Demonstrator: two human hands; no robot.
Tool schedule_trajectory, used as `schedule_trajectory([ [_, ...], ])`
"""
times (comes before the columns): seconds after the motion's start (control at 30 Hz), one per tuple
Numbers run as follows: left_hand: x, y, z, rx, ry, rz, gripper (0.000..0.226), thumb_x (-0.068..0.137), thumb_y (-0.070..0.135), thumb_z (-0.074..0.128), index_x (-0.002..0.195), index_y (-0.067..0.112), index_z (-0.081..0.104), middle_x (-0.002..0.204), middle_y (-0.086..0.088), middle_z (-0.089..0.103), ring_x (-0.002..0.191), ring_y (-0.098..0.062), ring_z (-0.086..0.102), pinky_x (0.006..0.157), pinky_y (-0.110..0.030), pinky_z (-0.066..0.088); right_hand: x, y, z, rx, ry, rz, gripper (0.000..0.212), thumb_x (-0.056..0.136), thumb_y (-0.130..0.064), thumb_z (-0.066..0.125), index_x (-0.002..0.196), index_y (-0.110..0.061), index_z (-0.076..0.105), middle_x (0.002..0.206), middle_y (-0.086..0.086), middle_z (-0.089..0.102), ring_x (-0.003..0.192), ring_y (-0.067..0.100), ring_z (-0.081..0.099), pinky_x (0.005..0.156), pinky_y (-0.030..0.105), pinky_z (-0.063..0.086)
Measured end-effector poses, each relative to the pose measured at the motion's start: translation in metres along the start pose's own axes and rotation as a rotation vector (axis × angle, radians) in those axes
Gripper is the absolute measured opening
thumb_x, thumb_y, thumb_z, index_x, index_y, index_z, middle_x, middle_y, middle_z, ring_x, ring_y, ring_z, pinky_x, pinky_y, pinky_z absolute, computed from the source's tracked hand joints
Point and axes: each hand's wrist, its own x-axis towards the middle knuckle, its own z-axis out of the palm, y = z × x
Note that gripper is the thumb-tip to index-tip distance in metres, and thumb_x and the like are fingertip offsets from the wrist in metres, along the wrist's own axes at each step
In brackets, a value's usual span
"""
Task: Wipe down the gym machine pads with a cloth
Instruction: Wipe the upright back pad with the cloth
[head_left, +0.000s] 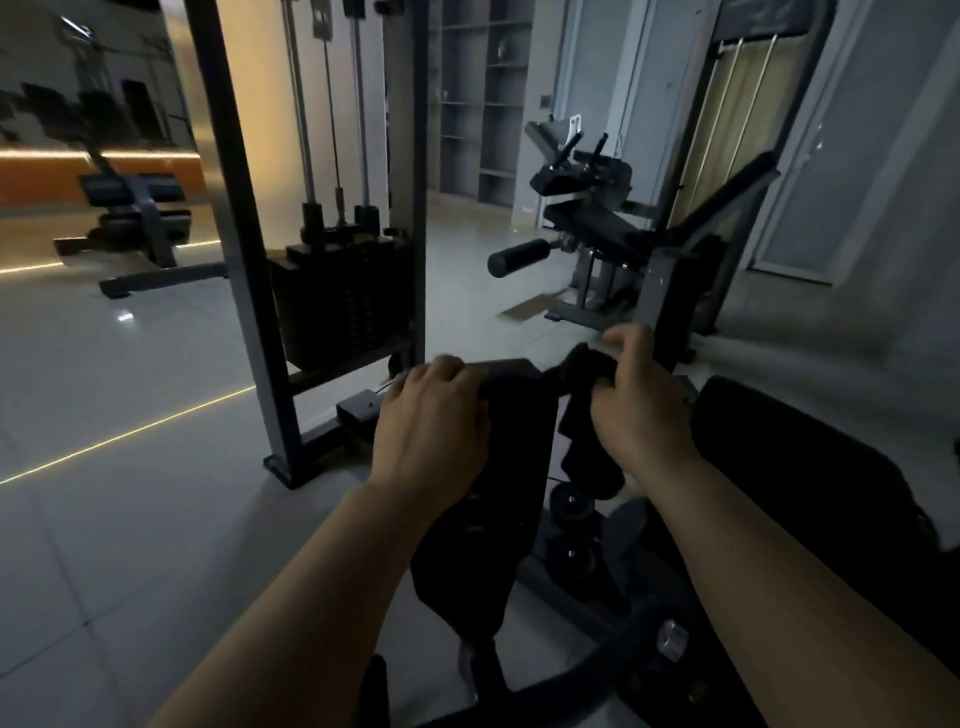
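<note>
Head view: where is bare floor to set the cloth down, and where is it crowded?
Free: pale tiled floor left of the grey weight-stack frame. Crowded: between the upright black pad and wide black seat pad, where the right hand holds the dark cloth.

The long black upholstered pad (498, 457) stands in the near middle, with the left hand (431, 415) on its far left edge. Just right of it, the right hand (634, 400) holds the dark crumpled cloth (582, 410), which hangs beside the pad. A wide black seat cushion (810, 457) lies further right. Behind the pad on the left rises the black stacked-plate weight tower (337, 296); a grey-framed leg machine (597, 228) stands behind on the right.
</note>
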Motion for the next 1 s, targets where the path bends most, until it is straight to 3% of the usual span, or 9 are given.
schedule_trajectory([
  [0.17,-0.003,-0.011,0.034,0.029,0.186,0.016,0.040,0.096,0.031,0.045,0.131,0.014,0.053,0.132,-0.006,0.054,0.124,-0.027,0.045,0.105,-0.038,0.033,-0.012,-0.002,0.054,-0.022,0.172,-0.156,0.028,0.097,-0.026,0.048,0.123,-0.016,0.041,0.092,-0.002,0.055,0.086,0.027,0.060,0.058,0.031,0.035],
  [0.23,-0.004,-0.016,0.043,0.055,0.233,0.053,0.045,0.095,0.038,0.038,0.130,0.013,0.053,0.130,-0.007,0.055,0.124,-0.028,0.045,0.106,-0.039,0.032,-0.019,0.005,0.070,-0.061,0.204,-0.233,0.035,0.096,-0.034,0.048,0.129,-0.023,0.041,0.113,-0.005,0.060,0.097,0.023,0.061,0.062,0.029,0.038],
  [0.33,-0.004,-0.022,0.046,0.035,0.267,0.108,0.047,0.093,0.037,0.033,0.126,0.011,0.055,0.124,-0.008,0.058,0.117,-0.028,0.049,0.101,-0.039,0.037,-0.031,0.030,0.085,-0.001,0.240,-0.428,0.051,0.094,-0.028,0.051,0.143,-0.023,0.039,0.152,-0.004,0.034,0.128,0.020,0.047,0.086,0.034,0.048],
  [0.4,-0.004,-0.025,0.045,0.015,0.276,0.134,0.046,0.094,0.033,0.033,0.127,0.010,0.055,0.124,-0.008,0.057,0.117,-0.027,0.048,0.099,-0.037,0.037,-0.029,0.048,0.093,-0.098,0.334,-0.510,0.053,0.092,-0.029,0.049,0.143,-0.023,0.041,0.156,0.001,0.027,0.130,0.026,0.040,0.095,0.048,0.044],
  [0.47,-0.006,-0.028,0.047,0.010,0.302,0.172,0.047,0.094,0.031,0.033,0.131,0.008,0.052,0.126,-0.009,0.055,0.119,-0.025,0.045,0.100,-0.035,0.036,-0.022,0.058,0.103,-0.156,0.406,-0.550,0.052,0.094,-0.037,0.044,0.144,-0.027,0.036,0.157,0.004,0.022,0.135,0.028,0.028,0.101,0.054,0.034],
  [0.6,-0.008,-0.029,0.053,0.064,0.344,0.193,0.045,0.096,0.029,0.037,0.134,0.008,0.048,0.129,-0.009,0.053,0.122,-0.025,0.042,0.103,-0.037,0.033,-0.012,0.063,0.147,0.114,0.418,-0.697,0.053,0.102,-0.034,0.028,0.151,-0.018,0.014,0.157,0.008,0.009,0.147,0.030,0.002,0.116,0.054,0.013],
  [0.7,-0.010,-0.029,0.056,0.111,0.342,0.176,0.048,0.095,0.031,0.037,0.137,0.009,0.045,0.136,-0.010,0.048,0.131,-0.028,0.036,0.111,-0.047,0.026,-0.034,0.086,0.193,0.137,0.473,-0.645,0.057,0.103,-0.034,0.027,0.153,-0.022,0.002,0.159,0.003,-0.003,0.146,0.035,0.004,0.115,0.055,0.015],
  [0.83,-0.021,-0.026,0.071,0.226,0.399,0.198,0.055,0.096,0.033,0.035,0.145,0.008,0.035,0.151,-0.012,0.035,0.143,-0.029,0.020,0.116,-0.056,0.006,-0.091,0.131,0.253,0.038,0.394,-0.509,0.061,0.101,-0.039,0.029,0.152,-0.023,-0.002,0.160,0.002,-0.008,0.147,0.031,0.000,0.114,0.055,0.012],
  [1.0,-0.016,-0.032,0.079,0.318,0.442,0.222,0.059,0.097,0.038,0.039,0.148,0.009,0.028,0.152,-0.012,0.032,0.144,-0.026,0.016,0.116,-0.055,0.006,-0.082,0.119,0.253,0.064,0.453,-0.417,0.053,0.102,-0.037,0.025,0.149,-0.016,0.011,0.159,0.010,0.004,0.147,0.027,0.001,0.117,0.050,0.005],
])
